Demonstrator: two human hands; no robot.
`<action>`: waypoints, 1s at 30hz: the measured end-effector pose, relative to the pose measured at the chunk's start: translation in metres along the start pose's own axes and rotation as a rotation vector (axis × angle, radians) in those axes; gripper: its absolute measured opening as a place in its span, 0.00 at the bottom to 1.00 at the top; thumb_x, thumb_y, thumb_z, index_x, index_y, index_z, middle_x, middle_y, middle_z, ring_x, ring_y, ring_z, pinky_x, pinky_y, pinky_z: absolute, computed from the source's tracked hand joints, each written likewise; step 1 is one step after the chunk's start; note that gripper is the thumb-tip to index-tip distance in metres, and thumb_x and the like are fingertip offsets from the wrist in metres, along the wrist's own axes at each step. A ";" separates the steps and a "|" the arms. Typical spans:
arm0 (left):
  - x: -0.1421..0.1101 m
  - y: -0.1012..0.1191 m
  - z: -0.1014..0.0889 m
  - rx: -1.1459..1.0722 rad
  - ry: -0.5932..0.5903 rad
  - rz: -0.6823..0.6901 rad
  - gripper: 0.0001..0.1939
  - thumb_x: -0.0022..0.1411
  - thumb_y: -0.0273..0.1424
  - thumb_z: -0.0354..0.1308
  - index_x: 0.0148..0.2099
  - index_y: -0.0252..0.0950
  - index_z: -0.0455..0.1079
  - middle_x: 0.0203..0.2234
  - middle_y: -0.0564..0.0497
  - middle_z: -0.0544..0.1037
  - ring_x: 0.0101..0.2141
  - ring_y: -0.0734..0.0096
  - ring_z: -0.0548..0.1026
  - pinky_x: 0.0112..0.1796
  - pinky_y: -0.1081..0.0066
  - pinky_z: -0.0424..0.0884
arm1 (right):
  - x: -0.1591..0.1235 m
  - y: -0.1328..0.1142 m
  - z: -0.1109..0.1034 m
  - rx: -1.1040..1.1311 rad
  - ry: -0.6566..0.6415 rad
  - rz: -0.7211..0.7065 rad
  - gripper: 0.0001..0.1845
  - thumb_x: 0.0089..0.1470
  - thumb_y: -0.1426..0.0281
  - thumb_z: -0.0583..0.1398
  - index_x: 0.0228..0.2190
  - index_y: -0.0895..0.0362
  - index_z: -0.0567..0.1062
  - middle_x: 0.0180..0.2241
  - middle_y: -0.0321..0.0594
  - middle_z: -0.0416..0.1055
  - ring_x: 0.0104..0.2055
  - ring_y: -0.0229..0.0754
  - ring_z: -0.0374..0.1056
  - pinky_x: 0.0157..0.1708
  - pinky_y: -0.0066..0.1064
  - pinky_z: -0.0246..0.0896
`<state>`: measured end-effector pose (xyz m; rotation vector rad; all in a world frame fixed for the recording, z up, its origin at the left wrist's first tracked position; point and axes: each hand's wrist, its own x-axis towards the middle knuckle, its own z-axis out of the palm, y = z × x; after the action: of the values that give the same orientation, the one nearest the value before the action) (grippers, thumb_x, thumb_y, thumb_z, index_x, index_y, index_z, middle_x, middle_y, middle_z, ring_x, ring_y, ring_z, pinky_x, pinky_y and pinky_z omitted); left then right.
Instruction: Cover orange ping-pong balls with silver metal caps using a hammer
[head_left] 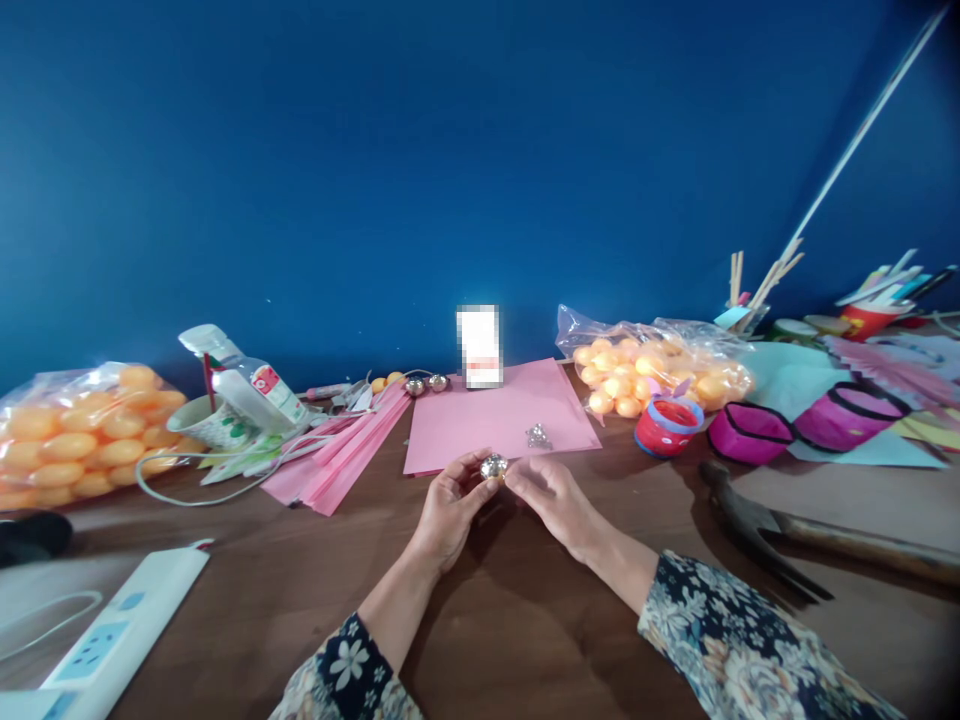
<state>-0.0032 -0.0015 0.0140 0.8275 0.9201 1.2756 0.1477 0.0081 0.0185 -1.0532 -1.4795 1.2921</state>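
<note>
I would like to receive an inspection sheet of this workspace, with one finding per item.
Surface: brown table, pink paper on it.
Handled things: shiny ball at the hands; silvery cluster on the paper.
Clutter: hammer, power strip, left bag and right bag of orange balls.
Left hand: fingers hold the ball.
Right hand: fingers beside the ball, contact unclear.
Cables: white cable loops at left.
Surroundings: blue wall behind.

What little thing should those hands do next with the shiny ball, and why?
Perhaps hold the shiny ball steady with the left hand and gently pinch its other side with the right hand. The left one has it between thumb and finger, and the right one is close beside it, though I can't tell whether it touches.
</note>
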 end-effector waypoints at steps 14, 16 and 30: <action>0.001 -0.001 -0.002 0.004 0.005 0.008 0.22 0.44 0.29 0.67 0.45 0.35 0.70 0.40 0.45 0.77 0.40 0.65 0.75 0.45 0.62 0.67 | 0.000 0.003 -0.001 0.014 -0.022 -0.008 0.14 0.51 0.59 0.58 0.27 0.59 0.72 0.22 0.33 0.65 0.25 0.34 0.59 0.27 0.26 0.55; 0.001 -0.001 -0.001 0.006 0.010 0.010 0.22 0.44 0.29 0.67 0.45 0.35 0.70 0.39 0.46 0.77 0.39 0.65 0.75 0.46 0.62 0.67 | 0.000 0.003 -0.001 0.021 -0.023 -0.006 0.14 0.51 0.59 0.58 0.27 0.58 0.72 0.23 0.33 0.65 0.25 0.34 0.59 0.28 0.26 0.55; 0.001 -0.001 -0.002 0.002 -0.006 0.017 0.21 0.46 0.28 0.66 0.45 0.35 0.69 0.38 0.47 0.77 0.39 0.66 0.75 0.46 0.64 0.67 | 0.000 0.006 0.000 0.061 -0.039 0.004 0.14 0.52 0.60 0.57 0.29 0.58 0.72 0.25 0.35 0.68 0.28 0.36 0.62 0.31 0.28 0.58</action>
<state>-0.0043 -0.0011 0.0122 0.8420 0.9109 1.2869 0.1478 0.0085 0.0130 -0.9968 -1.4585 1.3592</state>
